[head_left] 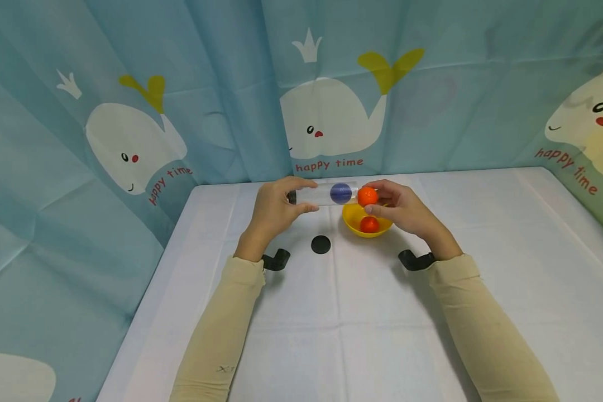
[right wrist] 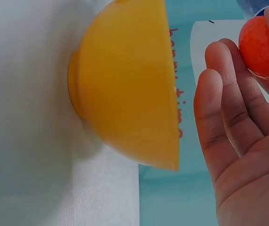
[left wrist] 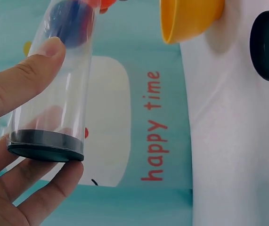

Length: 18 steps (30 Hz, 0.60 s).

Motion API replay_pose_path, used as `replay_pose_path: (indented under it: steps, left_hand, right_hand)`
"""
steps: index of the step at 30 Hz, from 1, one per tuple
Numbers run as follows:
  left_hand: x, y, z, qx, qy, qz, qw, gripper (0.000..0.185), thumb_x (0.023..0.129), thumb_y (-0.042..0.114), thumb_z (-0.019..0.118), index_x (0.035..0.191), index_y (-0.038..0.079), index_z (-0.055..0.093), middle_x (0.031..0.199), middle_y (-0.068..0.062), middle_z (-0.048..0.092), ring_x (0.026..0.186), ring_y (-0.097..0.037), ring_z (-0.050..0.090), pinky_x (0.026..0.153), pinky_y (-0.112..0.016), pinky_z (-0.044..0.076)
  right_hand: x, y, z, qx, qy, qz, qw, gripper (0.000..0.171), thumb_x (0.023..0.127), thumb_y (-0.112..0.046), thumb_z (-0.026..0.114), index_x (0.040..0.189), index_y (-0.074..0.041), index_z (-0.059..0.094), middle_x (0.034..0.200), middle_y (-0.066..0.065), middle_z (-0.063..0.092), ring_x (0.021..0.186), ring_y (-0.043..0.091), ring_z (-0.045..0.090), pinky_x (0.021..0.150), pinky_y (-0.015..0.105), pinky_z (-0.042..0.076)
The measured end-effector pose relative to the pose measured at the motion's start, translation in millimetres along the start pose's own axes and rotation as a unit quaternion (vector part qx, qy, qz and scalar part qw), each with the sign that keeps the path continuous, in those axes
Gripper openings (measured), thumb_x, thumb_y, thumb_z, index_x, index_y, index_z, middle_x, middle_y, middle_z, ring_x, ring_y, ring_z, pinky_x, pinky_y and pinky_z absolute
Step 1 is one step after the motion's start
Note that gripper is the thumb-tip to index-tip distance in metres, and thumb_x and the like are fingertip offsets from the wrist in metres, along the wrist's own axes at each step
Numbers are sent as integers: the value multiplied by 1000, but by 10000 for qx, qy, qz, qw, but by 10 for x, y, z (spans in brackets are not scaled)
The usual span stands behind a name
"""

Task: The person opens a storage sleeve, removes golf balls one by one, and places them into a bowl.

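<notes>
Left hand: gripping clear tube, blue ball inside
Right hand: pinching orange ball at tube's end
Yellow bowl: 1 red-orange ball

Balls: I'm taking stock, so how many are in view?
3: the blue ball in the tube, the orange ball pinched by the right hand, and another ball in the bowl. The bowl or hand might hide more.
</notes>
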<state>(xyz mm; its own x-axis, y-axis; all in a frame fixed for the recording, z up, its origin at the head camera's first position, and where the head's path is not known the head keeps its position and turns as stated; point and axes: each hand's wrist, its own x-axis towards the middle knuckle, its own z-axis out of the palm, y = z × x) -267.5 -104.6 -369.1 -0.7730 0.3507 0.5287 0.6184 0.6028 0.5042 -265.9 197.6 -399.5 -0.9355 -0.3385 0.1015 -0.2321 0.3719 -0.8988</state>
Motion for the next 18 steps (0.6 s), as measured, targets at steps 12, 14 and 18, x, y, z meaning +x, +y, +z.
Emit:
replay_pose_path:
  steps: [12,14,18]
  left_hand:
    - [-2,-7,-4,-21,88,49,9999,44,74,27,92,115,16,78,116,-2,78,113,-21,72,98,-37,57]
    - [-3,-6,-8,-12,92,62,9999,44,73,26,92,114,16,78,117,-2,77,113,-21,72,97,-37,57]
    - [-4,-5,-10,-28,109,76,9999,44,74,25,92,114,16,78,116,-2,77,112,-21,72,96,-37,57]
  right_hand:
    - [-6,23,-48,53,173,-99,9998,42,97,-16,72,137,-9,60,120,10,69,101,17,66,88,21,56]
    - [-10,24,-57,77,171,-112,9998,43,97,-16,72,137,-10,59,121,8,68,101,17,66,88,21,56]
    - [-13,29,-74,78,213,-135,9997,44,96,-16,73,138,-11,60,122,7,68,101,17,66,87,21,57]
